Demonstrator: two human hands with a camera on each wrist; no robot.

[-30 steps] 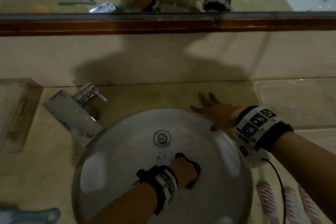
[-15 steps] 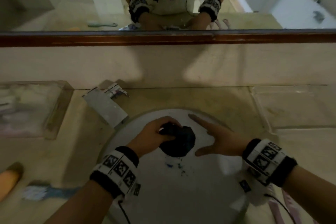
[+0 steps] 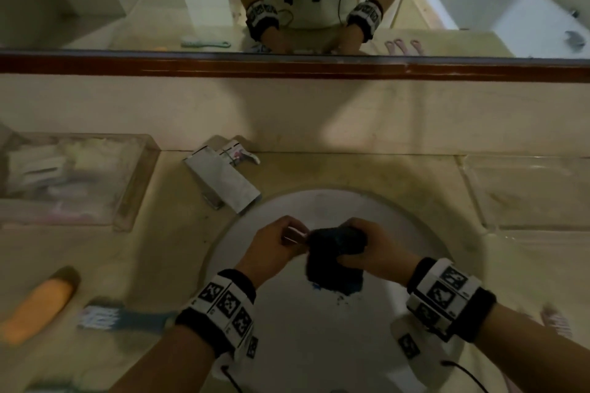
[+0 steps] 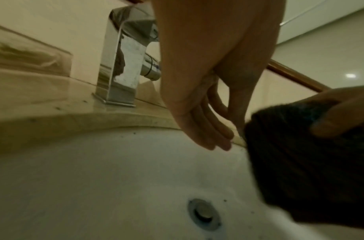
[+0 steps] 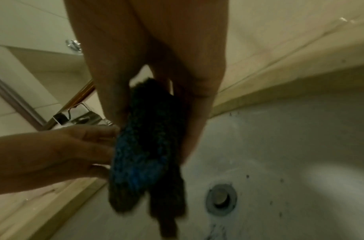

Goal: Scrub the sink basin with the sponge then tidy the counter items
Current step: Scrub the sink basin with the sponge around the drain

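Observation:
A dark blue-black sponge (image 3: 335, 260) hangs above the white sink basin (image 3: 287, 354). My right hand (image 3: 359, 249) grips its top, thumb on one side and fingers on the other, as the right wrist view shows with the right hand (image 5: 154, 138) round the sponge (image 5: 140, 170). My left hand (image 3: 298, 238) is just left of it. In the left wrist view the left hand (image 4: 228, 138) has straight, loose fingers and meets only the edge of the sponge (image 4: 300, 162). The drain (image 5: 221, 199) lies below, with dark specks around it.
A chrome faucet (image 3: 223, 180) stands at the basin's back left. Further left are a clear tray (image 3: 137, 182) of items, an orange object (image 3: 35, 306) and a brush (image 3: 105, 317). Another clear tray (image 3: 526, 191) sits back right, and pink items (image 3: 557, 324) lie at the right. The mirror (image 3: 127, 9) runs above.
The sponge has passed from my left hand to my right, which was open beside it. My left fingers have let go and now lie loose at its edge.

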